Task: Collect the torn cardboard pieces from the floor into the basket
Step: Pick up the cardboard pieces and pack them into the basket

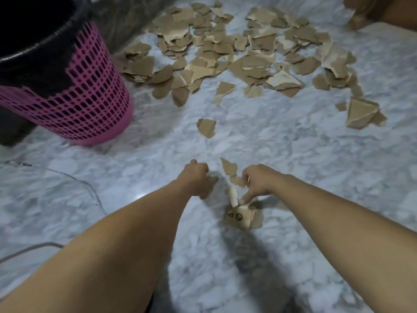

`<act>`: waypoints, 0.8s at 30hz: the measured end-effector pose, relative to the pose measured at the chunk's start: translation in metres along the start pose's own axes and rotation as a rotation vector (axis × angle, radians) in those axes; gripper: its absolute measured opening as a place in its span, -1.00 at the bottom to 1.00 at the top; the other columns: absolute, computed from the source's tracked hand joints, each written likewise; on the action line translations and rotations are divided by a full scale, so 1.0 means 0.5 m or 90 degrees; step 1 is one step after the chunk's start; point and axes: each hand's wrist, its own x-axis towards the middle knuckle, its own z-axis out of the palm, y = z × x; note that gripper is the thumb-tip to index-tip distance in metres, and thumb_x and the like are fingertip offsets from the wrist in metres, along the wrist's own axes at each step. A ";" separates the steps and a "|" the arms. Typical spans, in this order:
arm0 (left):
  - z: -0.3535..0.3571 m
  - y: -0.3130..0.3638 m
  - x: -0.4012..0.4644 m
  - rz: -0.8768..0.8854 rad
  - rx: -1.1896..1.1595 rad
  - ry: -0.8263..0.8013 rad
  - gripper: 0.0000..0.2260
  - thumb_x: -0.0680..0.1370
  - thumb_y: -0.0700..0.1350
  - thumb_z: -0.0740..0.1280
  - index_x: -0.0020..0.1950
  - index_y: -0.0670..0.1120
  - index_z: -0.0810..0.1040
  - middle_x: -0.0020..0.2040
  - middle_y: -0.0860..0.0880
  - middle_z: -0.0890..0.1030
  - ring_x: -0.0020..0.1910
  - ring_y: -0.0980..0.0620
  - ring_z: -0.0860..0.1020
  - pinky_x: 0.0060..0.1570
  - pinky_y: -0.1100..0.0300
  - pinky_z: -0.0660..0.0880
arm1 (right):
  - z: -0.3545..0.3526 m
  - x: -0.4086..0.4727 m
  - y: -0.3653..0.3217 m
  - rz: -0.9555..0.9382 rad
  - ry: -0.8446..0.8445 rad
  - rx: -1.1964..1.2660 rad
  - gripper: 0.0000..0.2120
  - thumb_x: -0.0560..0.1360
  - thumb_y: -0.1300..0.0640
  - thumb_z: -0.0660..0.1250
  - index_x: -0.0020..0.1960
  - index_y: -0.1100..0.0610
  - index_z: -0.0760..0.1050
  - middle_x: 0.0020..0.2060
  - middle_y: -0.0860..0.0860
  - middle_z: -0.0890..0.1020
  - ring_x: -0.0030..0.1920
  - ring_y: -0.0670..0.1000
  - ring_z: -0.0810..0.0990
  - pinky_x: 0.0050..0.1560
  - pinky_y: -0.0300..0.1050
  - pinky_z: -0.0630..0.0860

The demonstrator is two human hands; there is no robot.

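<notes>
A pink mesh basket (90,105) with a black liner stands at the upper left. Several torn brown cardboard pieces (225,48) lie scattered across the far floor, and one lone piece (206,127) lies nearer. My left hand (196,177) is closed around a small cardboard piece whose edge sticks out at its right side. My right hand (257,181) pinches a long torn strip (230,170) between thumb and fingers, its index finger pointing down at a printed cardboard piece (242,216) lying on the floor just below.
The floor (293,154) is white-grey marble. A thin cable (85,186) curves over it at the left. A cardboard box corner (372,12) sits at the top right. A folded cardboard chunk (361,114) lies at the right.
</notes>
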 end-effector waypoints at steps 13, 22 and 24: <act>0.065 0.024 0.017 0.017 -0.022 0.052 -0.69 0.55 -0.13 0.32 0.22 -0.18 0.33 0.05 -0.18 0.57 0.02 -0.17 0.56 -0.15 0.05 0.48 | 0.105 -0.017 0.036 -0.052 0.084 -0.101 -0.52 0.28 0.00 0.58 0.07 0.10 0.43 0.00 0.05 0.54 -0.08 0.07 0.51 -0.19 -0.11 0.38; 0.066 0.092 0.051 0.199 0.164 0.078 -0.55 0.52 0.01 0.35 0.38 -0.03 0.36 0.43 -0.11 0.18 0.41 -0.19 0.17 0.35 -0.06 0.21 | 0.059 0.010 0.116 0.016 0.172 -0.167 -0.61 0.48 0.10 0.42 0.24 0.13 0.39 0.12 0.10 0.56 0.12 0.13 0.53 -0.05 -0.05 0.45; 0.077 0.107 0.056 0.181 0.165 0.036 -0.37 0.43 0.07 0.44 0.41 -0.05 0.26 0.51 -0.13 0.01 0.47 -0.21 0.06 0.39 -0.16 0.18 | 0.058 0.010 0.134 0.039 0.175 -0.158 -0.58 0.47 0.08 0.43 0.26 0.13 0.38 0.12 0.10 0.56 0.12 0.13 0.53 -0.02 -0.03 0.47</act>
